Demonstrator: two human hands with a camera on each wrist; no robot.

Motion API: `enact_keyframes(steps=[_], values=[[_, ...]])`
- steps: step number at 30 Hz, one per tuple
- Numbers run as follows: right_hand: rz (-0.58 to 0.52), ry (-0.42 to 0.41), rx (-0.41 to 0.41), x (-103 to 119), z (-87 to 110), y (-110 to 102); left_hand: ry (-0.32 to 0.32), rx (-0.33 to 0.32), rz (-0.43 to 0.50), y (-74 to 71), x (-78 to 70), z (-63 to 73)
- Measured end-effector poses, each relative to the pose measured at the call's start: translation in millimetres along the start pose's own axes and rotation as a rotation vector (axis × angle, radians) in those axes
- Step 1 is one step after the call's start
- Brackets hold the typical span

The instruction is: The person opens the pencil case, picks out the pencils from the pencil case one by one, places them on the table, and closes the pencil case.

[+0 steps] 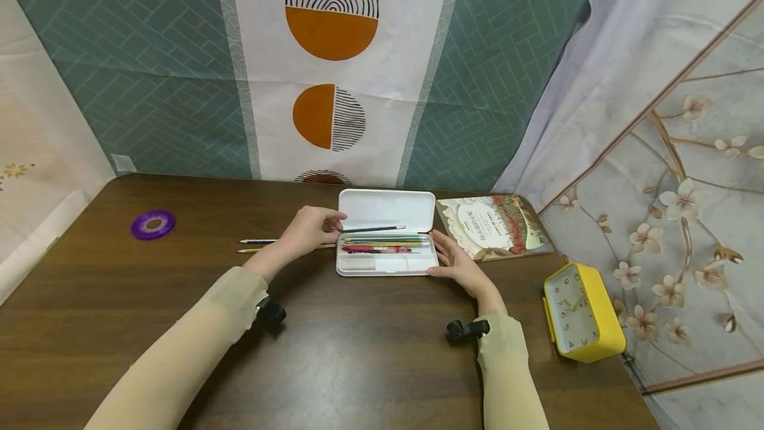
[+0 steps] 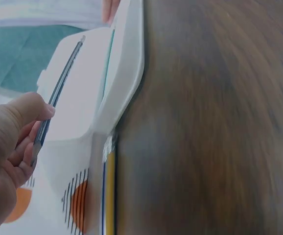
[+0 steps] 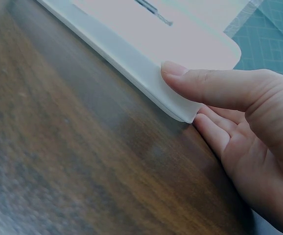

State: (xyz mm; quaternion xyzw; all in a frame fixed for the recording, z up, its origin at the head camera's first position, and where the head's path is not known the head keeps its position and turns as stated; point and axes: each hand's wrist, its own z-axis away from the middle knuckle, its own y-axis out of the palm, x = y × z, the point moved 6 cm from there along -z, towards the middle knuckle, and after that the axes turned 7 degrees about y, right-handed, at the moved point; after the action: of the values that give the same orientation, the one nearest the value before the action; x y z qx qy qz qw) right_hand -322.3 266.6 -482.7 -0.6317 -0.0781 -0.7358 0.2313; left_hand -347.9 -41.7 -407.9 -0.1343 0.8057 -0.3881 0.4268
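In the frame's middle, one dark pencil (image 1: 373, 228) is pinched by the left hand (image 1: 306, 229); one white box (image 1: 386, 210) is gripped by the right hand (image 1: 458, 265). Two more pencils (image 1: 255, 241) are seen farther left.

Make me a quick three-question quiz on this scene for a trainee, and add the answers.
1. Which hand pinches the dark pencil?
2. True or false: the right hand touches the open case.
3. What colour is the clock? (a) green (b) yellow (c) purple

Key:
1. The left hand.
2. True.
3. (b) yellow.
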Motion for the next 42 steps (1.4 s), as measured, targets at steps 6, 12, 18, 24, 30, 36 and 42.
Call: enact_keyframes(steps=[6, 12, 18, 24, 30, 36, 42], values=[[-0.002, 0.002, -0.009, -0.8, 0.2, -0.2, 0.033, -0.066, -0.006, -25.9, 9.0, 17.9], [0.004, 0.001, -0.006, 0.3, 0.0, -0.3, 0.017, -0.103, -0.033, -51.2, 23.3, 42.1], [0.008, -0.003, -0.008, 1.5, 0.2, -1.5, 0.005, -0.109, -0.054, -67.5, 38.9, 65.6], [0.002, 0.005, -0.008, -0.5, -0.2, -1.5, 0.012, -0.113, -0.082, -74.7, 49.9, 83.6], [0.000, 0.002, -0.007, -0.7, 0.3, -0.4, -0.023, -0.081, -0.095, -75.6, 59.8, 95.9], [0.002, -0.003, -0.008, 1.5, 2.0, -0.2, -0.034, -0.064, -0.046, -75.7, 66.5, 102.4], [-0.003, -0.005, -0.003, 0.0, 0.9, 0.4, -0.064, 0.006, -0.048, -71.9, 71.0, 103.1]])
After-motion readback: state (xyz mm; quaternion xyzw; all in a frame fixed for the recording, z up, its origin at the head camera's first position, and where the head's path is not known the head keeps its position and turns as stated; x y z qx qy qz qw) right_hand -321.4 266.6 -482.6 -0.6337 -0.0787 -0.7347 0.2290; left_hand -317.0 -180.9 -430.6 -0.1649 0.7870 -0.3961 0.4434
